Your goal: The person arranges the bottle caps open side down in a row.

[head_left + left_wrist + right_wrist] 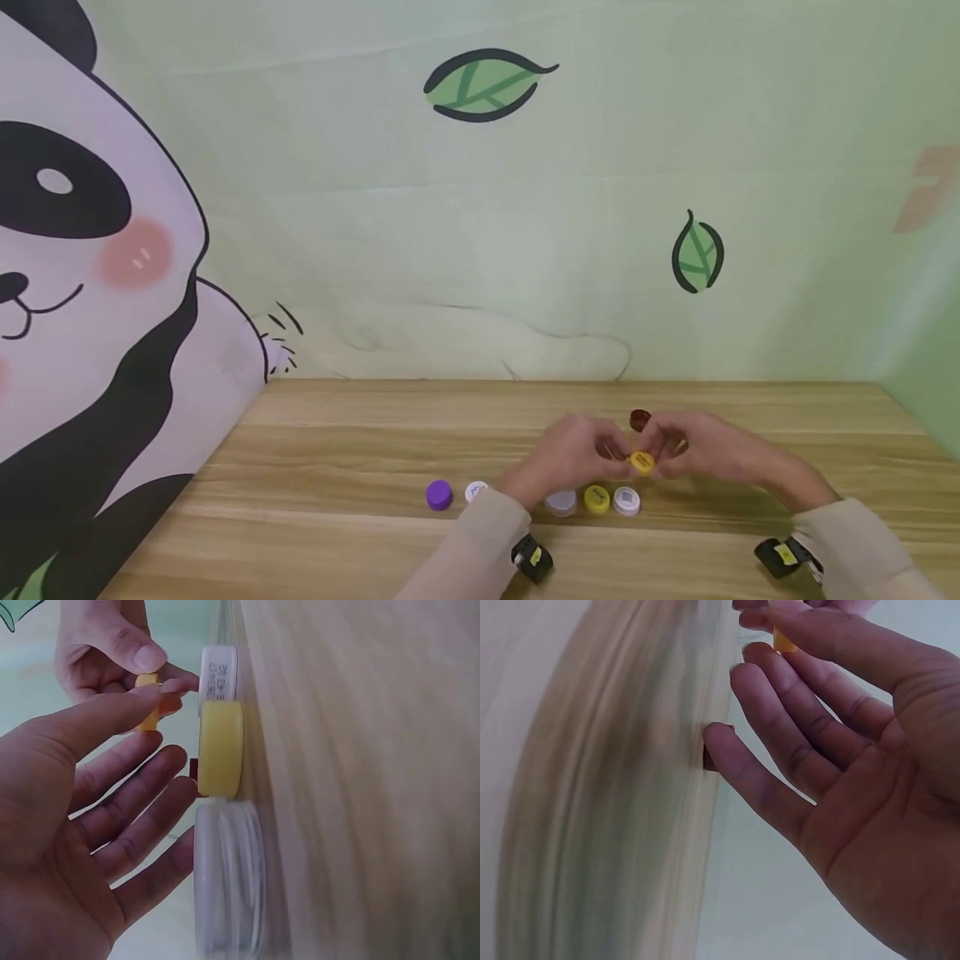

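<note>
An orange-yellow bottle cap [642,463] is held up between the two hands, over the back part of the table. My left hand [576,454] pinches its left side with thumb and forefinger, the other fingers spread loosely in the left wrist view. From the right, my right hand [701,448] pinches the same cap with fingertips and thumb. Below the hands stand a yellow cap [597,499], a white cap [627,501] with printing, and a wider pale cap [561,502]. A dark red-brown cap [641,420] lies behind the fingers, partly covered by them.
Farther left on the wooden table [337,467] sit a purple cap [438,495] and a white cap with blue marks [476,491], the latter partly behind the left forearm. A green cloth backdrop [360,225] with a panda and leaves rises at the table's far edge.
</note>
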Demonstrator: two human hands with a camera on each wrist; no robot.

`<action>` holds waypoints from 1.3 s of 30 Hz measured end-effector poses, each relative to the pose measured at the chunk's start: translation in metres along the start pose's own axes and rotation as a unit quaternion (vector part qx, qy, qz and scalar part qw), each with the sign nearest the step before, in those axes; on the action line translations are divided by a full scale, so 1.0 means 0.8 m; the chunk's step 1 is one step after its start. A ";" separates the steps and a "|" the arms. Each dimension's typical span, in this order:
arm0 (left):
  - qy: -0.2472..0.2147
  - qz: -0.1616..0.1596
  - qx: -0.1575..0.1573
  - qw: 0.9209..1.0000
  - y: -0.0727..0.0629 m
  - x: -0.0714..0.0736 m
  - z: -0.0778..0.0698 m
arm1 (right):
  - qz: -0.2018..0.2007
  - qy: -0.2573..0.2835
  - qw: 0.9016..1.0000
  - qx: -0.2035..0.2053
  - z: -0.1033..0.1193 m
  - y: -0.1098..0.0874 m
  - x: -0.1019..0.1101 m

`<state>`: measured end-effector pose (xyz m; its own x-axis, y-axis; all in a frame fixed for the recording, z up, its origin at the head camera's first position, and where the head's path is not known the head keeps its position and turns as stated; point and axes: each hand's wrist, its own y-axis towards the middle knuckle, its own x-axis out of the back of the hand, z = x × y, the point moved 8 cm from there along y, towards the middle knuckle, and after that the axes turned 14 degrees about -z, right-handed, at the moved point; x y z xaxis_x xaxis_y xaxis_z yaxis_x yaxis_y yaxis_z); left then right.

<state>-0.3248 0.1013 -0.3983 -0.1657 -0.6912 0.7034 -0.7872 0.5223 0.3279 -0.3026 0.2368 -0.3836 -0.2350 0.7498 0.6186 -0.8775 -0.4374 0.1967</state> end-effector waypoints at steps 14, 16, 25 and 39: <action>0.074 0.037 -0.024 0.996 -0.005 -0.016 -0.008 | 0.063 0.032 0.997 -0.026 -0.009 -0.009 -0.014; 0.092 0.037 -0.025 0.995 -0.005 -0.018 -0.009 | 0.070 0.033 0.997 -0.025 -0.009 -0.009 -0.015; 0.098 0.045 -0.029 0.994 -0.006 -0.025 -0.014 | 0.089 0.032 0.995 -0.014 -0.010 -0.012 -0.018; 0.116 0.048 -0.028 0.992 -0.012 -0.028 -0.016 | 0.098 0.021 0.995 -0.021 -0.016 -0.009 -0.025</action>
<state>-0.3061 0.1182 -0.4090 -0.0918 -0.5077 0.8566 -0.7396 0.6108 0.2827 -0.2968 0.2312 -0.4070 -0.4199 0.6722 0.6097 -0.8295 -0.5568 0.0426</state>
